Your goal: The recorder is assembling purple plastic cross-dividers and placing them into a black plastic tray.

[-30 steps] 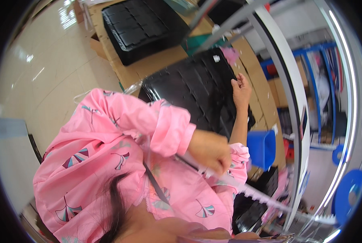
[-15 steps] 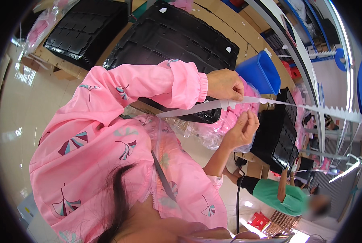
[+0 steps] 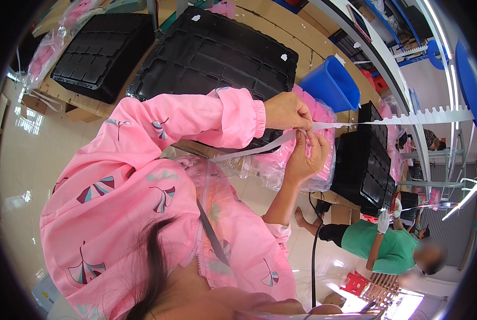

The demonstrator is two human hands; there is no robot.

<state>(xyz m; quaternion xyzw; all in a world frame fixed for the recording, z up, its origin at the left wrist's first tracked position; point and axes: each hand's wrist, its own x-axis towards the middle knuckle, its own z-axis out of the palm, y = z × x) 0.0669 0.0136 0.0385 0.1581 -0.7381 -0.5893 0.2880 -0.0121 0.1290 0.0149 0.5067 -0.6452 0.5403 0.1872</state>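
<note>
A long white strip with a toothed edge (image 3: 409,118) runs from the right side across to my hands, and its tail hangs down-left toward my jacket front. With thumb and fingertips, my left hand (image 3: 287,111) pinches the strip from above. My right hand (image 3: 307,157) is just below it, its thumb and fingertips closed on the strip close beside the left ones. Beneath the hands lies a clear plastic bag of pink pieces (image 3: 273,166). Left of the bag is a large black crate (image 3: 211,61), partly hidden by my left sleeve.
A blue bin (image 3: 331,82) stands beyond the bag. Black crates (image 3: 363,168) sit to the right, another black crate (image 3: 101,53) at far left. A blue reel (image 3: 470,80) hangs at the right edge. A black cable (image 3: 314,256) drops nearby. A person in green (image 3: 382,245) works at lower right.
My right hand has risen from below the strip to meet my left hand and close on it. The view has shifted slightly.
</note>
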